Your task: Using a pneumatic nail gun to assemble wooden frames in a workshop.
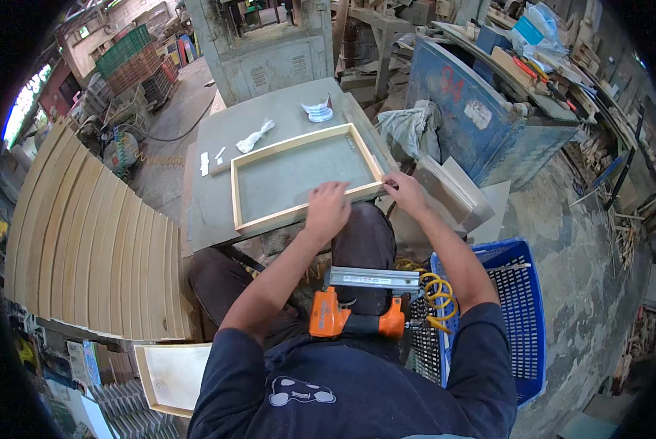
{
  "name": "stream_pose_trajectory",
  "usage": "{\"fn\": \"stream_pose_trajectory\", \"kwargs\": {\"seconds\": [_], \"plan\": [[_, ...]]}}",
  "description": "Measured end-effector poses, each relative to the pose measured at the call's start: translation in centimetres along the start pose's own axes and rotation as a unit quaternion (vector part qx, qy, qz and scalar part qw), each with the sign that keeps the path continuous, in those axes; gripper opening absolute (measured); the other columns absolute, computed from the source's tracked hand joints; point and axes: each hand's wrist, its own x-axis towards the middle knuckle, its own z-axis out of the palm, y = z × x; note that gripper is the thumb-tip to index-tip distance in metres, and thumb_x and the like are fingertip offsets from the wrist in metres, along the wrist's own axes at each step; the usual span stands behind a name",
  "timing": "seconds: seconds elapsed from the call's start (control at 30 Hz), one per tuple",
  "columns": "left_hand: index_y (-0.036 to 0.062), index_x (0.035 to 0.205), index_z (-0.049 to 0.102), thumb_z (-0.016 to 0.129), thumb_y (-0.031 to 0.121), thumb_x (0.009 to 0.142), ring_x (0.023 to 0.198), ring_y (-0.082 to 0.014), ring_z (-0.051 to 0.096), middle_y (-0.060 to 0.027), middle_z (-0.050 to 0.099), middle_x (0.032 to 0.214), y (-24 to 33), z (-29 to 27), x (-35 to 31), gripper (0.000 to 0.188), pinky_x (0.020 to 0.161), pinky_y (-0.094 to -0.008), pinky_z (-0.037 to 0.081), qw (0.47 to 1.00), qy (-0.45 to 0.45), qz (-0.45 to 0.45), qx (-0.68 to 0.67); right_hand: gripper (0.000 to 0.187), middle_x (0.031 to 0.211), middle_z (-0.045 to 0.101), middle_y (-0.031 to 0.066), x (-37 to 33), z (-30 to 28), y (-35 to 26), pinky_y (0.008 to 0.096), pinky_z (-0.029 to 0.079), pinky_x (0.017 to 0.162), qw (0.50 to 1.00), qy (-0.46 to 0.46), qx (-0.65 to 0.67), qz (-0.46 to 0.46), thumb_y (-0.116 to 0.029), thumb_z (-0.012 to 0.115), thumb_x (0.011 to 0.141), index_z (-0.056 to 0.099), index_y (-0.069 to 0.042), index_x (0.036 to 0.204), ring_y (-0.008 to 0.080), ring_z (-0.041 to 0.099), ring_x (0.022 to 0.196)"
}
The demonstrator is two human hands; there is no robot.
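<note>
A rectangular frame of pale wood strips (pixel 291 141) lies on a grey board-topped worktable (pixel 288 102) in front of me. Over its near rail is my left hand (pixel 328 208), slightly blurred, its fingers reaching forward and a little apart. At the near right corner, my right hand (pixel 406 192) is closed with thumb and fingertips pinched on the wood; a small dark spot shows at the fingertips, too small to name. Across my lap rests an orange and silver nail gun (pixel 357 314), joined to a coiled yellow air hose (pixel 439 296). Neither hand touches it.
A crumpled white bag (pixel 255 137) and a white packet (pixel 318 111) lie on the table. Long wood strips (pixel 97 241) are stacked at left, above another frame (pixel 152 388). A blue plastic basket (pixel 537 322) stands at right, before a blue metal cabinet (pixel 452 110).
</note>
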Motion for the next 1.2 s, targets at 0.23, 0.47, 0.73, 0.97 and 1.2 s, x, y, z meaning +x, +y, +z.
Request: {"fn": "stream_pose_trajectory", "kwargs": {"seconds": [0.23, 0.47, 0.73, 0.97, 1.2], "plan": [[0.0081, 0.101, 0.063, 0.062, 0.023, 0.082, 0.103, -0.0284, 0.059, -0.0111, 0.064, 0.099, 2.2, 7.2, 5.1, 0.024, 0.085, -0.0462, 0.043, 0.982, -0.175, -0.059, 0.036, 0.029, 0.094, 0.069, 0.0135, 0.0, -0.9, -0.7, 0.037, 0.053, 0.075, 0.997, -0.019, 0.047, 0.062, -0.009, 0.067, 0.083, 0.063, -0.006, 0.111, 0.0289, 0.067, 0.085], [0.0081, 0.097, 0.065, 0.062, 0.023, 0.082, 0.097, -0.0313, 0.06, -0.0112, 0.062, 0.095, 1.9, 8.4, 5.2, 0.021, 0.08, -0.0466, 0.046, 0.991, -0.126, -0.043, 0.001, 0.022, 0.087, 0.062, 0.0139, 0.4, -1.0, 0.3, 0.0429, 0.05, 0.073, 0.991, -0.019, -0.047, -0.125, -0.011, 0.062, 0.084, 0.065, -0.008, 0.106, 0.035, 0.061, 0.083], [0.0084, 0.098, 0.064, 0.06, 0.019, 0.082, 0.096, -0.0308, 0.06, -0.0104, 0.062, 0.095, 2.2, 7.8, 5.3, 0.02, 0.078, -0.0462, 0.045, 0.991, -0.128, -0.04, -0.024, 0.019, 0.084, 0.061, 0.0132, 0.8, -1.6, 0.2, 0.0427, 0.049, 0.072, 0.988, -0.045, -0.054, -0.137, -0.013, 0.061, 0.085, 0.065, -0.008, 0.103, 0.034, 0.061, 0.083], [0.0078, 0.1, 0.064, 0.057, 0.018, 0.083, 0.097, -0.0311, 0.06, -0.0105, 0.062, 0.096, 2.1, 8.3, 4.7, 0.02, 0.081, -0.0457, 0.045, 0.994, -0.099, -0.037, -0.016, 0.019, 0.084, 0.06, 0.0115, 0.6, -1.0, 0.3, 0.0428, 0.049, 0.073, 0.986, -0.036, -0.093, -0.13, -0.014, 0.06, 0.085, 0.066, -0.009, 0.103, 0.0327, 0.061, 0.083], [0.0072, 0.095, 0.069, 0.055, 0.021, 0.086, 0.092, -0.0338, 0.065, -0.0176, 0.067, 0.096, 2.7, 7.8, 5.7, 0.022, 0.085, -0.0484, 0.047, 0.974, -0.2, -0.102, -0.025, 0.026, 0.085, 0.064, 0.0128, 0.6, -0.6, 0.1, 0.0423, 0.049, 0.076, 0.988, -0.023, -0.096, -0.122, -0.012, 0.062, 0.084, 0.069, -0.012, 0.109, 0.0331, 0.061, 0.085]]}}
